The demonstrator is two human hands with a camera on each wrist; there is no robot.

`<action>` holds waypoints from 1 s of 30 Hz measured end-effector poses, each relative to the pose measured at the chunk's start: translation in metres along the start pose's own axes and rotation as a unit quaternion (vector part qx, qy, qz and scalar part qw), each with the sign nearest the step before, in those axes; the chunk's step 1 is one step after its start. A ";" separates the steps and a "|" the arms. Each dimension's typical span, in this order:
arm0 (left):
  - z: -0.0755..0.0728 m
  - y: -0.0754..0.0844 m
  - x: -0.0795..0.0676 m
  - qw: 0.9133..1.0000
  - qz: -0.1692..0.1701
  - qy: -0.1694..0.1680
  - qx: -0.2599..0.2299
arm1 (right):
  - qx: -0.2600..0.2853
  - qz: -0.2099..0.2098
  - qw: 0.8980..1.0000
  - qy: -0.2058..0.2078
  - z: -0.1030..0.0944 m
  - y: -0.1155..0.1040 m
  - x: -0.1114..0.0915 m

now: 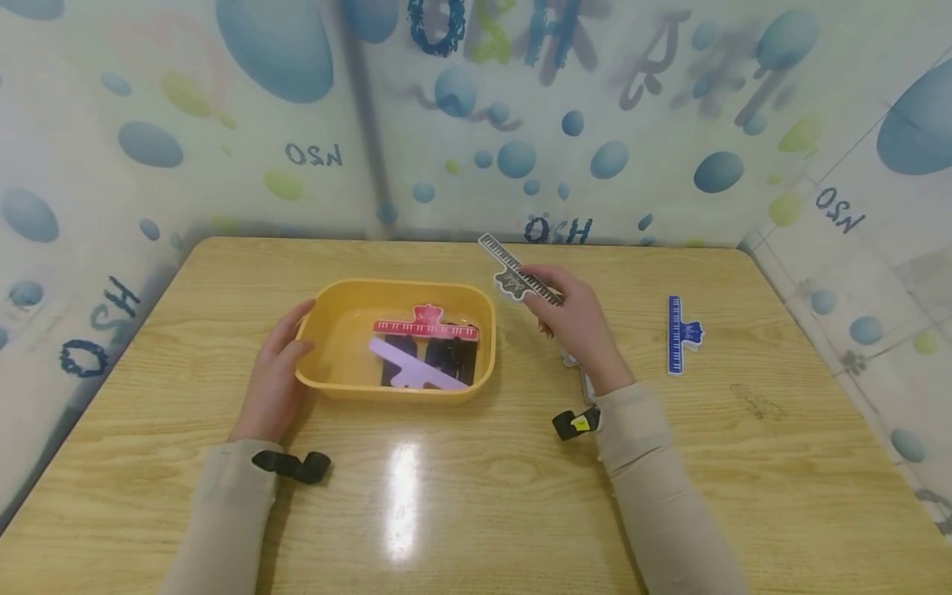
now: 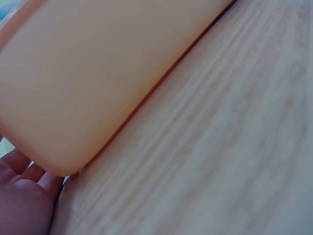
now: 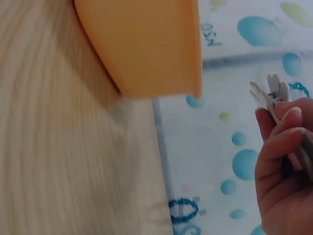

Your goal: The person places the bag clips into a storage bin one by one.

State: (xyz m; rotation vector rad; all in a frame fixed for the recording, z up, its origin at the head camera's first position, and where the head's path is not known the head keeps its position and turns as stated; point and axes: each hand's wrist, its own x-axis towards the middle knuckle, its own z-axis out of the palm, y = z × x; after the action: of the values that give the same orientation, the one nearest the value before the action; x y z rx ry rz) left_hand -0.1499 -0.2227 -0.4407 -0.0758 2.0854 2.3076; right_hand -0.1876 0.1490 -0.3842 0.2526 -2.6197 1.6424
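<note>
My right hand pinches a black clip with a ruler-like piano-key strip, raised above the table to the right of a yellow plastic bin. In the right wrist view the clip shows edge-on between thumb and fingers. At the bin's left end, my left hand holds the side, thumb at the rim and fingers along the outer wall. Inside the bin lie a red clip, a lilac clip and some black items, partly covered.
A blue piano-key clip lies on the wooden table at the right. Another clip lies under my right wrist, mostly hidden. Behind the table rises a wall with printed bubbles and letters.
</note>
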 end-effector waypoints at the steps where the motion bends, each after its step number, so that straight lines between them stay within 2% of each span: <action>1: 0.000 0.000 0.000 1.000 0.001 0.000 0.000 | 0.006 0.000 1.000 -0.005 0.003 -0.001 0.000; 8: 0.000 -0.001 0.000 1.000 0.005 -0.004 0.001 | -0.007 0.001 1.000 -0.029 0.018 -0.003 -0.001; 15: 0.000 -0.001 0.000 1.000 0.009 -0.004 -0.009 | 0.043 0.007 0.998 -0.053 0.026 -0.038 -0.017; 20: 0.000 0.000 -0.001 1.000 0.008 -0.004 -0.014 | 0.069 -0.004 0.994 -0.079 0.034 -0.043 -0.020; 26: 0.000 0.001 -0.001 1.000 0.004 -0.003 -0.011 | 0.056 -0.005 0.993 -0.103 0.042 -0.048 -0.025; 30: 0.000 0.000 0.000 1.000 0.006 -0.003 -0.009 | 0.057 -0.005 0.990 -0.126 0.050 -0.040 -0.024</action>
State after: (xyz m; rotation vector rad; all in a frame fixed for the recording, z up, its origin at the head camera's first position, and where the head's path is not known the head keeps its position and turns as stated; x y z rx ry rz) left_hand -0.1499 -0.2226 -0.4405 -0.0573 2.0684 2.3313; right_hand -0.1554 0.0897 -0.3733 0.5089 -2.6928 1.8746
